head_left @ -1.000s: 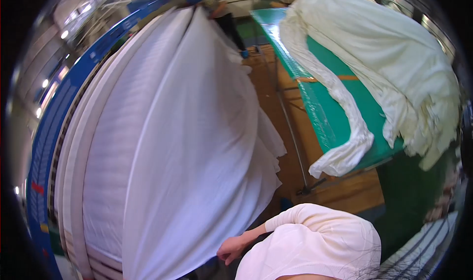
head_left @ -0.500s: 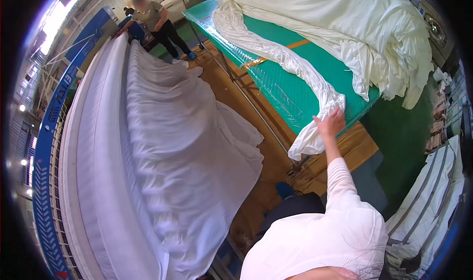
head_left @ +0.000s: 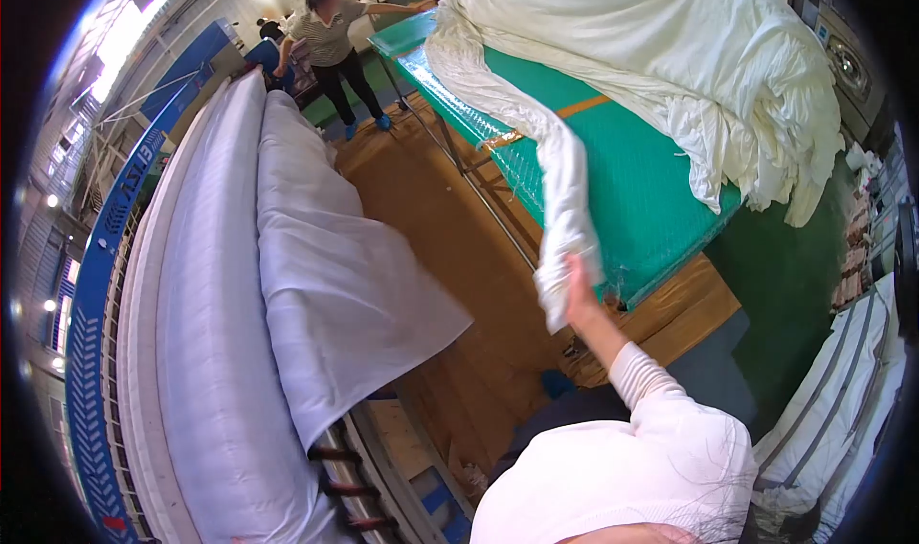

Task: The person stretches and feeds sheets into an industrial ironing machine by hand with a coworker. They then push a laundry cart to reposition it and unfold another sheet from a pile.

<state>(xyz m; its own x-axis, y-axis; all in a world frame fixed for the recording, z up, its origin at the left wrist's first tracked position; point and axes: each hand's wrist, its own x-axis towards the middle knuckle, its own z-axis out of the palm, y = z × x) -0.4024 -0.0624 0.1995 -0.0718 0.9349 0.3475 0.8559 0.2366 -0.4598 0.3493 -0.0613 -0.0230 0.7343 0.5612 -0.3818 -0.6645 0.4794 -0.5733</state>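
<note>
My right hand (head_left: 580,291) is closed around the end of a long white sheet (head_left: 567,175). The gathered strip of cloth runs from my hand up along the near side of a green-topped table (head_left: 637,175), and its tip hangs just past the table's edge. My left hand is out of view. On my left, another white sheet (head_left: 335,276) hangs over a long padded roller (head_left: 206,352) of a machine with a blue frame. Its loose corner spreads over the floor side.
A co-worker (head_left: 330,46) stands at the far end between machine and table, one arm stretched to the table. A big pile of white linen (head_left: 661,46) covers the table's far side. A brown floor strip (head_left: 412,209) runs between. Striped white cloths (head_left: 828,381) lie at right.
My right hand has moved left and a little toward me, drawing the sheet end along. The sheet on the roller has shrunk back from the near end. The co-worker has turned and reached toward the table.
</note>
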